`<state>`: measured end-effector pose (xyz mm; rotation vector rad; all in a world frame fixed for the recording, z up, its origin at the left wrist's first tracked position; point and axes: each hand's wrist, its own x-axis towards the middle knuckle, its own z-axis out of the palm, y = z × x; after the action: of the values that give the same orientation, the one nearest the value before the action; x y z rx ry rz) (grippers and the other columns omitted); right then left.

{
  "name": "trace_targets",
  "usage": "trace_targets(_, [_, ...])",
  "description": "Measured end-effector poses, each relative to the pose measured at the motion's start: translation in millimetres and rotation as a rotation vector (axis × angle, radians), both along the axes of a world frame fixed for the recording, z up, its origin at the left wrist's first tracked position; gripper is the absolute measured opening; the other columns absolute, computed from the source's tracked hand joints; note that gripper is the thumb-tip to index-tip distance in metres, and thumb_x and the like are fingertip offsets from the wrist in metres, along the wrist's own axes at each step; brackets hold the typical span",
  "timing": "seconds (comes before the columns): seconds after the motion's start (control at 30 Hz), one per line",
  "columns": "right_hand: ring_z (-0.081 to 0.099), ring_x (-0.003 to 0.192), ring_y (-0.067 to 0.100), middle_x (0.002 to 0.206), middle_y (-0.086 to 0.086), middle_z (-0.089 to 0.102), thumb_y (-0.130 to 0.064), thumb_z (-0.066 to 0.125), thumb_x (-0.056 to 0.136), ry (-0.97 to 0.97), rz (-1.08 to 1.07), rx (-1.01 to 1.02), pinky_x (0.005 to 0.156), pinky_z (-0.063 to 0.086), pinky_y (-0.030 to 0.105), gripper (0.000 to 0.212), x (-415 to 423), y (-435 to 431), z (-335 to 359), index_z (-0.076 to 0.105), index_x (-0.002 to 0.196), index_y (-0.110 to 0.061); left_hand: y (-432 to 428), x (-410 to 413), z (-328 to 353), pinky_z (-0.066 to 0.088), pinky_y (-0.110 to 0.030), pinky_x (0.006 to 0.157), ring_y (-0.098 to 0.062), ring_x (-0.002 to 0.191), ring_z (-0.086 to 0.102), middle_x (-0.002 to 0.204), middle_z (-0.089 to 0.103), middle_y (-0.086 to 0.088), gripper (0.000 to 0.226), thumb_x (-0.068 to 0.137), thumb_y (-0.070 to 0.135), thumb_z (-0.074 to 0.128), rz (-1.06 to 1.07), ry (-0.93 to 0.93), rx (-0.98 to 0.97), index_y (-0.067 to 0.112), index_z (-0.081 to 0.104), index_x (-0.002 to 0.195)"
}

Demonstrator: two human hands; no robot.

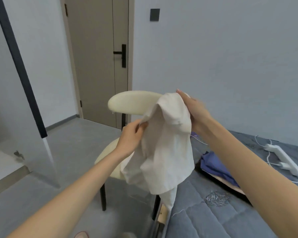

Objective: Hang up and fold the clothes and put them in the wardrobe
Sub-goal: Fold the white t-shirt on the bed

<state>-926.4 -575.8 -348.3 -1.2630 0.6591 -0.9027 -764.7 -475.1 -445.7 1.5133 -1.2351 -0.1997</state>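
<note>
Midair, rumpled white garment [163, 145], left hand [132, 136] pinching its edge, right hand [194, 110] gripping its top

Bed [205, 219] bears blue garment [213, 166], power strip [282, 158].

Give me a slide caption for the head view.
Both hands, left and right, hold up a white garment.

Soft even daylight, bowed wide-angle edges
</note>
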Motion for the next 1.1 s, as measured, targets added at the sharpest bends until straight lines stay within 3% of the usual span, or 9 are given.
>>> trace_targets(0.23, [0.062,0.076,0.016,0.11,0.013,0.066,-0.018,0.065,0.091,0.093,-0.242,0.084,0.069,0.05,0.028,0.04,-53,9,10,0.054,0.125,-0.001,13,-52,53,0.027,-0.017,0.05,0.001,0.053,0.034,0.062,0.04,0.011,0.033,0.1,0.018,0.042,-0.065,0.036,-0.105,0.02,0.041,0.067])
trace_targets(0.33, [0.058,0.095,0.021,0.123,0.007,0.052,-0.021,0.061,0.093,0.066,-0.231,0.125,0.073,0.051,0.037,0.066,-66,18,2,0.021,0.146,-0.023,21,-65,66,0.027,-0.016,0.049,0.001,0.05,0.035,0.052,0.039,0.015,0.039,0.099,0.022,0.047,-0.086,-0.017,-0.111,0.022,0.04,0.061])
trace_targets(0.5, [0.072,0.09,0.029,0.119,0.008,0.059,-0.032,0.072,0.085,0.099,0.015,0.113,0.069,0.059,0.043,0.068,-84,40,-13,0.024,0.132,-0.043,27,-71,73,0.021,-0.027,0.053,-0.009,0.057,0.029,0.059,0.033,0.004,0.037,0.096,0.021,0.052,-0.069,0.039,-0.072,0.013,0.04,0.062])
trace_targets(0.6, [0.067,0.104,0.024,0.124,0.005,0.061,-0.052,0.078,0.069,0.333,0.098,-0.088,0.086,0.054,0.043,0.096,-90,45,-30,0.018,0.143,-0.041,34,-71,82,0.028,-0.026,0.056,-0.012,0.061,0.038,0.062,0.043,0.0,0.032,0.096,0.02,0.052,-0.096,0.133,-0.099,0.004,0.055,0.069])
trace_targets(0.7, [0.056,0.12,0.021,0.134,0.003,0.056,-0.063,0.083,0.053,0.458,0.226,-0.09,0.104,0.044,0.046,0.12,-89,47,-52,0.006,0.144,-0.047,42,-74,93,0.039,-0.011,0.052,0.002,0.056,0.051,0.06,0.058,0.016,0.024,0.097,0.02,0.053,-0.174,0.217,-0.141,0.02,0.065,0.076])
trace_targets(0.8, [0.066,0.105,0.015,0.119,-0.001,0.066,-0.051,0.083,0.067,0.366,0.317,0.014,0.094,0.052,0.042,0.097,-84,48,-62,0.021,0.141,-0.036,45,-76,99,0.045,-0.012,0.061,0.002,0.064,0.057,0.066,0.063,0.017,0.02,0.098,0.024,0.053,-0.26,0.281,-0.105,0.022,0.067,0.083])
trace_targets(0.87, [0.069,0.079,0.01,0.093,-0.003,0.07,-0.031,0.079,0.079,0.302,0.35,-0.042,0.071,0.056,0.03,0.061,-82,48,-60,0.046,0.126,-0.012,47,-73,100,0.046,-0.015,0.063,-0.001,0.066,0.057,0.07,0.063,0.013,0.021,0.098,0.027,0.052,-0.267,0.282,-0.093,0.021,0.066,0.084])
trace_targets(0.93, [0.066,0.069,0.011,0.077,-0.001,0.067,-0.016,0.072,0.085,0.24,0.34,-0.123,0.069,0.056,0.026,0.024,-82,50,-49,0.06,0.104,-0.005,49,-66,100,0.042,-0.018,0.059,-0.004,0.065,0.052,0.07,0.058,0.009,0.024,0.099,0.03,0.049,-0.238,0.256,-0.087,0.017,0.063,0.084])
trace_targets(1.1, [0.063,0.056,0.013,0.054,-0.003,0.056,-0.007,0.053,0.096,-0.012,0.133,-0.087,0.072,0.059,0.032,0.006,-89,48,-13,0.059,0.095,-0.005,51,-57,97,0.047,-0.018,0.063,-0.003,0.069,0.058,0.076,0.064,0.01,0.029,0.101,0.035,0.043,-0.223,0.375,-0.052,0.027,0.066,0.086])
